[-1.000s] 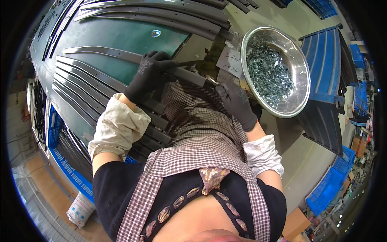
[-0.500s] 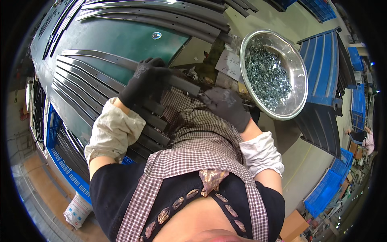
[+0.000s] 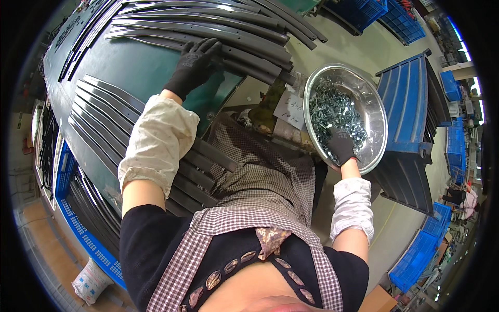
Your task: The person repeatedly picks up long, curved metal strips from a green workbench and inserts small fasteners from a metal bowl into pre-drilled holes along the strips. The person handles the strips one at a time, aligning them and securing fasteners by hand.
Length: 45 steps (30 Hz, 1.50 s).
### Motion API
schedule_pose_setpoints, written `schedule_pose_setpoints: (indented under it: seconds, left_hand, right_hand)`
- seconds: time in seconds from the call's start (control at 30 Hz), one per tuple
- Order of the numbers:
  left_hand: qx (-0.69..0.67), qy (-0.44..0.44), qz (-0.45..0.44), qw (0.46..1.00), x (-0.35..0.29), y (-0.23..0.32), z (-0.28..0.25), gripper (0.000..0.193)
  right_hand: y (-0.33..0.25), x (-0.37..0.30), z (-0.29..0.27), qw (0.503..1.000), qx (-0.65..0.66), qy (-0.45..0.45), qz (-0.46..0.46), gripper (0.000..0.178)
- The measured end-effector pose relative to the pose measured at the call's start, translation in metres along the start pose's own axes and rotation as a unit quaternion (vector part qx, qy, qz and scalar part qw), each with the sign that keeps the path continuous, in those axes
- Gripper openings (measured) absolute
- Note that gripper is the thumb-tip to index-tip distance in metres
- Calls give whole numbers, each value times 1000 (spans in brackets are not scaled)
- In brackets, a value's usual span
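Note:
My left hand [image 3: 196, 65], in a dark glove, is over the near edge of the far stack of black strips [image 3: 239, 44]. Its fingers are apart and touch the nearest strip. My right hand [image 3: 341, 147], gloved too, reaches into a round metal basin [image 3: 375, 125]. The basin holds a heap of small shiny metal pieces [image 3: 338, 106]. The right fingertips dip among these pieces, so their grip is hidden. Closer to me, several long black strips [image 3: 112, 117] lie side by side, their ends reaching over my checked apron [image 3: 249, 182].
The strips lie on a green-topped table [image 3: 150, 65]. A written paper [image 3: 289, 108] is beside the basin. On the right stands a blue ribbed bin [image 3: 403, 99]. A blue crate [image 3: 86, 218] with more strips is at lower left, with a white sack [image 3: 91, 281] below it.
My left hand has moved away to the far stack, and the strip it held is out of the near group. My right hand has gone from that strip's end rightward into the basin.

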<state>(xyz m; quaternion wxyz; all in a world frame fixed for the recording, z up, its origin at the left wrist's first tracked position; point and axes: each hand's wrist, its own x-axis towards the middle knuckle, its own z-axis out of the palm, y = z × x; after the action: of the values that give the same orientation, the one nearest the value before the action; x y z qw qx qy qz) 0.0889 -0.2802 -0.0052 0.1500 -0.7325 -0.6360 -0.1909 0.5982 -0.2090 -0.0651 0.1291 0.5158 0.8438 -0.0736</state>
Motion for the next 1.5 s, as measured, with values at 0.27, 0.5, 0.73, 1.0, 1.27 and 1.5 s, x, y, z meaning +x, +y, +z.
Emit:
schedule_pose_setpoints:
  seconds: [0.27, 0.5, 0.73, 1.0, 1.27, 1.5]
  left_hand:
    - [-9, -30, 16, 999, -12, 14, -9, 47]
    - [-106, -61, 56, 991, -43, 41, -40, 33]
    - [-203, -57, 43, 977, -73, 46, -47, 40]
    - [-173, -26, 172, 969, -81, 139, -99, 43]
    - [-301, -126, 157, 932, -100, 187, -99, 29]
    - [-338, -190, 194, 901, -101, 181, -96, 21]
  right_hand:
    - [17, -5, -1, 976, 183, 120, 13, 32]
    - [25, -12, -1, 967, 228, 111, 32, 32]
    - [29, -21, -29, 918, 381, 82, 72, 25]
    - [-99, -84, -88, 732, 681, 12, 13, 38]
    - [-189, -119, -65, 597, 778, -175, -86, 46]
    - [-176, -110, -64, 767, 575, -142, -247, 54]
